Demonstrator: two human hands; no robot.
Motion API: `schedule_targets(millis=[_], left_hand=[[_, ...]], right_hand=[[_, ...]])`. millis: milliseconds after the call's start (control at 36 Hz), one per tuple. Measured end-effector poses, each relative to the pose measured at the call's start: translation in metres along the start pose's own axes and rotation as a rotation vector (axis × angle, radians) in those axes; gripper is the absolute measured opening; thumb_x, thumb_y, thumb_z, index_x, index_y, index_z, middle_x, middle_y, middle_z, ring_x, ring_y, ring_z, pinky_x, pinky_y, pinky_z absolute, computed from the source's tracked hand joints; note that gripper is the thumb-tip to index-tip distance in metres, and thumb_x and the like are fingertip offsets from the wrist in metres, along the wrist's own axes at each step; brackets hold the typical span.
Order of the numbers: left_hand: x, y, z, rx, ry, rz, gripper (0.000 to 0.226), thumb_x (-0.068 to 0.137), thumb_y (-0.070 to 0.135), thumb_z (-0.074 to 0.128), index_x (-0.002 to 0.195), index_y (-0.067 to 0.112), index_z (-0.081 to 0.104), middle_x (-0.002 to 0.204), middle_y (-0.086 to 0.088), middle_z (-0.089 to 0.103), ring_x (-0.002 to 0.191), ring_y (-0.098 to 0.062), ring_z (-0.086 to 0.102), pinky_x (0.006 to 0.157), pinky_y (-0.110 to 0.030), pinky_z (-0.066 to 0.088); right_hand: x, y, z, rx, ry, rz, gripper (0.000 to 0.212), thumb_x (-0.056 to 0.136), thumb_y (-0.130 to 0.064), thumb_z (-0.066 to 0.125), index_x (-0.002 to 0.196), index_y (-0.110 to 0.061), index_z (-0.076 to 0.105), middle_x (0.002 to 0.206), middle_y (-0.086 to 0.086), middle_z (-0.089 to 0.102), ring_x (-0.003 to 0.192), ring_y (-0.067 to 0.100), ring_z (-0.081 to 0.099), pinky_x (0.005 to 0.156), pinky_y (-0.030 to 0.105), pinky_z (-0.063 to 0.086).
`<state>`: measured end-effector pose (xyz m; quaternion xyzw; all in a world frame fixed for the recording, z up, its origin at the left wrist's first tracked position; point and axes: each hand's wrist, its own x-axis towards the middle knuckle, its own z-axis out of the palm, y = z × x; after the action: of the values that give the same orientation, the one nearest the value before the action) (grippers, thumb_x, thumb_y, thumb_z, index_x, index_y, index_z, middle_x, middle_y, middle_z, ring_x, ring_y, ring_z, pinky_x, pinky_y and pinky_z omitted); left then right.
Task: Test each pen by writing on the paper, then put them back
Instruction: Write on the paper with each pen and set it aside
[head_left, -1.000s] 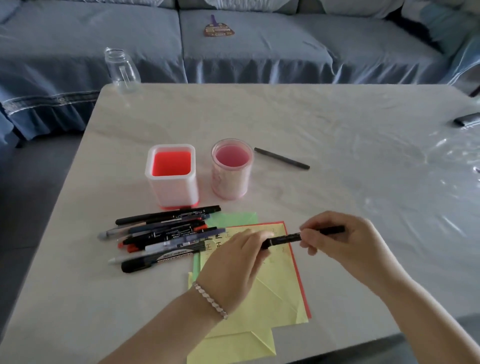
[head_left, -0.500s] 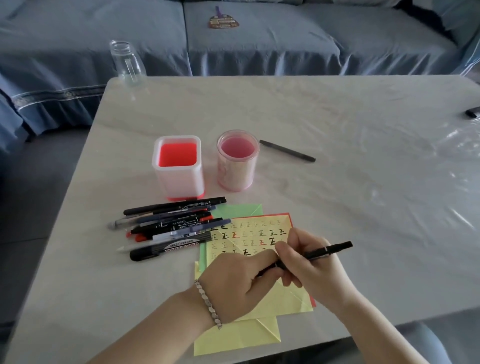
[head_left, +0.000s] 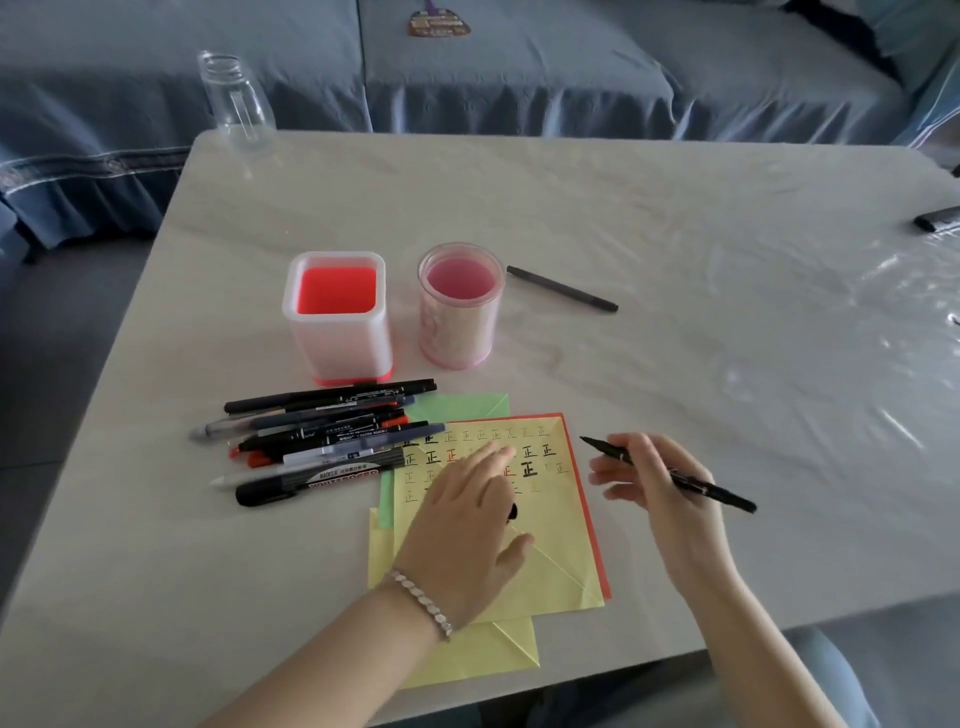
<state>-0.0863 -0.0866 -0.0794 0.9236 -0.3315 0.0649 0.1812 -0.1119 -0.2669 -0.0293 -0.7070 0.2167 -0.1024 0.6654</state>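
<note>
**Uncapped pen in the right hand, cap in the left, over the yellow sheet**

The right hand (head_left: 657, 488), at centre right of the frame, grips a black pen (head_left: 670, 474) between thumb and fingers, closed around the barrel. The pen lies slanted, its bare tip pointing to the upper left and hovering just off the right edge of the paper, its tail sticking out toward the lower right. The tip does not touch the sheet.

The left hand (head_left: 467, 525), lower centre, rests palm down on the yellow paper (head_left: 561, 540), fingers spread toward the written rows. A small black piece, seemingly the pen's cap (head_left: 512, 512), peeks out beside the palm; the hand holds it loosely against itself, though the exact hold is hidden. A beaded bracelet (head_left: 423, 603) circles that wrist.

The yellow paper lies on a red sheet (head_left: 589, 514) and a green sheet (head_left: 467, 405), with another yellow sheet (head_left: 498, 649) below. Rows of black and red marks fill its upper part.

Left of the paper, a heap of pens and markers (head_left: 317, 441) lies on the table (head_left: 675, 234), their ends touching the green sheet. Above them stand a square white holder (head_left: 337, 317) with a red inside and, just beside it, a round pink holder (head_left: 460, 306). A single dark pen (head_left: 561, 288) lies apart to the right of the round one. A clear glass bottle (head_left: 236, 98) stands at the table's upper left corner, before a blue sofa (head_left: 519, 78).
</note>
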Motion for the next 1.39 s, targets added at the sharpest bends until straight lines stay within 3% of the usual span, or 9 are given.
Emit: schedule_targets(millis=[139, 333, 444, 639, 806, 917, 1056, 1194, 1389], left_hand=[[0.000, 0.010, 0.019, 0.004, -0.107, -0.045, 0.037, 0.080, 0.052, 0.034, 0.080, 0.018, 0.049, 0.136, -0.011, 0.048, 0.131, -0.025, 0.038, 0.109, -0.041, 0.026], [-0.002, 0.006, 0.023, -0.014, -0.170, -0.058, 0.048, 0.086, 0.054, 0.033, 0.093, 0.013, 0.057, 0.148, -0.008, 0.028, 0.139, -0.023, 0.014, 0.111, -0.033, 0.003], [-0.002, 0.006, 0.024, 0.004, -0.187, -0.053, 0.054, 0.084, 0.055, 0.036, 0.097, 0.010, 0.062, 0.139, -0.011, 0.045, 0.133, -0.026, 0.034, 0.107, -0.037, 0.018], [-0.003, 0.006, 0.025, -0.026, -0.143, -0.052, 0.045, 0.083, 0.054, 0.038, 0.084, 0.013, 0.058, 0.138, -0.013, 0.046, 0.132, -0.027, 0.036, 0.107, -0.037, 0.018], [-0.002, 0.006, 0.026, -0.028, -0.131, -0.044, 0.049, 0.082, 0.053, 0.038, 0.086, 0.009, 0.060, 0.137, -0.014, 0.047, 0.131, -0.029, 0.039, 0.105, -0.039, 0.020], [-0.001, 0.007, 0.025, -0.025, -0.144, -0.051, 0.052, 0.082, 0.053, 0.037, 0.092, 0.008, 0.062, 0.137, -0.014, 0.047, 0.131, -0.028, 0.039, 0.105, -0.038, 0.020], [-0.001, 0.007, 0.024, -0.015, -0.161, -0.048, 0.054, 0.082, 0.053, 0.037, 0.092, 0.007, 0.062, 0.136, -0.014, 0.047, 0.130, -0.028, 0.039, 0.106, -0.038, 0.019], [0.000, 0.007, 0.023, -0.002, -0.169, -0.050, 0.057, 0.081, 0.053, 0.037, 0.096, 0.005, 0.063, 0.137, -0.014, 0.047, 0.131, -0.028, 0.039, 0.105, -0.038, 0.020], [-0.001, 0.007, 0.024, -0.019, -0.137, -0.044, 0.047, 0.081, 0.052, 0.039, 0.085, 0.009, 0.060, 0.136, -0.014, 0.048, 0.130, -0.028, 0.039, 0.105, -0.038, 0.020]], right_hand=[[0.010, 0.015, 0.015, -0.080, 0.145, -0.028, 0.024, 0.084, -0.011, 0.064, 0.062, -0.006, 0.056, 0.043, 0.001, 0.057, 0.041, 0.012, 0.050, 0.044, 0.019, 0.042], [0.016, 0.033, 0.034, -0.111, 0.290, -0.035, 0.045, 0.082, -0.023, 0.067, 0.050, -0.008, 0.041, 0.036, -0.002, 0.042, 0.033, 0.007, 0.035, 0.039, 0.017, 0.031], [0.014, 0.044, 0.039, -0.200, 0.323, -0.114, 0.045, 0.085, -0.009, 0.061, 0.048, -0.010, 0.036, 0.035, -0.009, 0.036, 0.037, 0.005, 0.032, 0.040, 0.013, 0.025], [0.014, 0.051, 0.038, -0.222, 0.324, -0.164, 0.045, 0.085, -0.003, 0.057, 0.048, -0.012, 0.032, 0.038, -0.008, 0.035, 0.040, 0.006, 0.030, 0.042, 0.014, 0.024], [0.014, 0.051, 0.038, -0.235, 0.312, -0.179, 0.041, 0.084, -0.002, 0.058, 0.050, -0.003, 0.036, 0.041, -0.009, 0.030, 0.040, 0.005, 0.031, 0.042, 0.012, 0.026], [0.014, 0.050, 0.039, -0.244, 0.311, -0.182, 0.039, 0.084, -0.002, 0.059, 0.051, 0.004, 0.038, 0.044, 0.000, 0.032, 0.042, 0.007, 0.031, 0.042, 0.013, 0.025], [0.014, 0.052, 0.038, -0.257, 0.304, -0.190, 0.041, 0.083, -0.003, 0.059, 0.049, -0.005, 0.037, 0.042, -0.002, 0.036, 0.040, 0.005, 0.033, 0.041, 0.012, 0.025], [0.014, 0.053, 0.039, -0.274, 0.286, -0.201, 0.039, 0.083, -0.002, 0.059, 0.051, 0.004, 0.038, 0.045, 0.006, 0.034, 0.045, 0.010, 0.031, 0.042, 0.016, 0.024], [0.014, 0.054, 0.039, -0.291, 0.354, -0.199, 0.043, 0.083, -0.003, 0.059, 0.048, -0.010, 0.035, 0.043, -0.002, 0.030, 0.042, 0.008, 0.030, 0.043, 0.015, 0.024]])
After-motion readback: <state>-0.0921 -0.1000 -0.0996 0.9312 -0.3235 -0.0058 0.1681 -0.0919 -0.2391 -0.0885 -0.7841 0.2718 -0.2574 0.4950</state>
